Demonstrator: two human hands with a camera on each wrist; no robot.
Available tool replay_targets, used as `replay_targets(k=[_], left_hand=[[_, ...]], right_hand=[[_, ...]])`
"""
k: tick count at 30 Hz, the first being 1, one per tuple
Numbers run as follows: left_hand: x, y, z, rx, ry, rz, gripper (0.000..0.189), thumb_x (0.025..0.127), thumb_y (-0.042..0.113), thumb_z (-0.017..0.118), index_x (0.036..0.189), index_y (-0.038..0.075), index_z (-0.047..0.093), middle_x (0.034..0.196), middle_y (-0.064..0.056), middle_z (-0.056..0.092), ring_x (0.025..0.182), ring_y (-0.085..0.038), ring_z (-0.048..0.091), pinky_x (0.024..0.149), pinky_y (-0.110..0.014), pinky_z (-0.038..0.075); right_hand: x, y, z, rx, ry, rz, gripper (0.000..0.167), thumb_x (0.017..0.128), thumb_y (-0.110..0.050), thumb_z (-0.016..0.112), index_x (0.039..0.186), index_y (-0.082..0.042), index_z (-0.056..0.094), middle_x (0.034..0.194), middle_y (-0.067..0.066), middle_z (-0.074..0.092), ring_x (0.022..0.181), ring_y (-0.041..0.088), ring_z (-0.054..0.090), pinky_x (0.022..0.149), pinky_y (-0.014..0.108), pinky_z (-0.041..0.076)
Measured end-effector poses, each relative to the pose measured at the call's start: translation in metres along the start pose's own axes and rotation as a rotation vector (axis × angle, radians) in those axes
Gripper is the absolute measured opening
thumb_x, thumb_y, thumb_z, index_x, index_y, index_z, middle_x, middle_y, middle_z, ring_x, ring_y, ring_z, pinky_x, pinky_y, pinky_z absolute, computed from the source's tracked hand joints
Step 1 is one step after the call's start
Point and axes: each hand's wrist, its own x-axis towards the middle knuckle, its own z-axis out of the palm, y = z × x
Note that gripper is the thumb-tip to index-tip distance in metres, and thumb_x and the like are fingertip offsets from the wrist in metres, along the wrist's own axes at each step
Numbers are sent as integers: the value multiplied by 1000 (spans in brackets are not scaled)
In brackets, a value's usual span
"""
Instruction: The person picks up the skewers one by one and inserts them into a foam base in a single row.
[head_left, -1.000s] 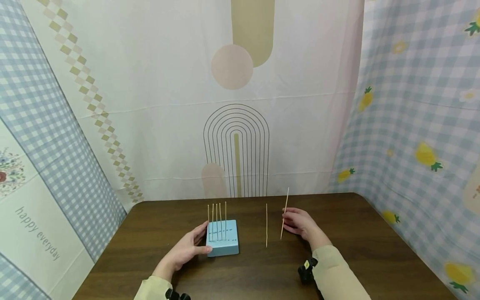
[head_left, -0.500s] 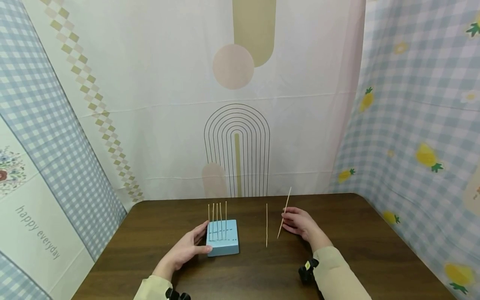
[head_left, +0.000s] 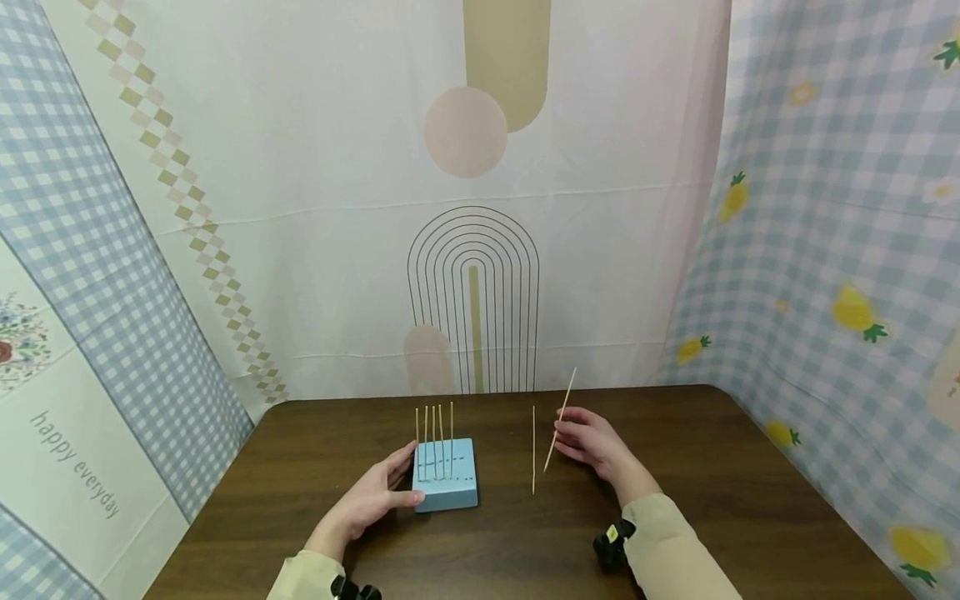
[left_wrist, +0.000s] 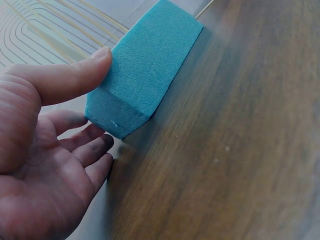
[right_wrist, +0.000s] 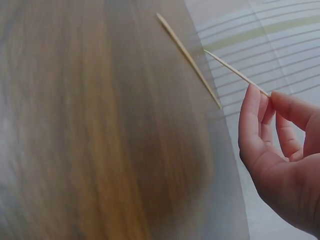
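A light blue foam block (head_left: 448, 502) lies on the table, with several thin wooden skewers (head_left: 452, 433) standing upright in its left part. Rows of small dark holes mark its top. My left hand (head_left: 372, 497) holds the block at its left side; in the left wrist view the thumb presses the block (left_wrist: 145, 60) near one end, the other fingers beside it. Between thumb and fingertips, my right hand (head_left: 596, 444) pinches a skewer (head_left: 569, 387), tilted with its top to the right. Its pointed tip shows in the right wrist view. Another skewer (head_left: 533, 450) lies just left of this hand.
The dark brown wooden table (head_left: 510, 554) ends at a white patterned cloth (head_left: 337, 292) behind. Checked cloths (head_left: 810, 250) hang at both sides. Each wrist bears a small black camera (head_left: 613, 546).
My right hand has moved slightly left and up with its skewer, which leans more to the right than a second ago. The left hand and the block have stayed in place.
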Motion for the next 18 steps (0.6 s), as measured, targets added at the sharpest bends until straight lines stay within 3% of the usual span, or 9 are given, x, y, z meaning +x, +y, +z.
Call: replay_targets(k=[18], left_hand=[[0,-1,-1,3,-1,0,97,93,10,82,168,-5,22,171,-31,23,158,-49,21,126,-61,21]], right_hand=[[-16,-1,65,57,-56,-170,29,103,0,66,132,4,60,102,13,70,95,21,71,85,34,64]])
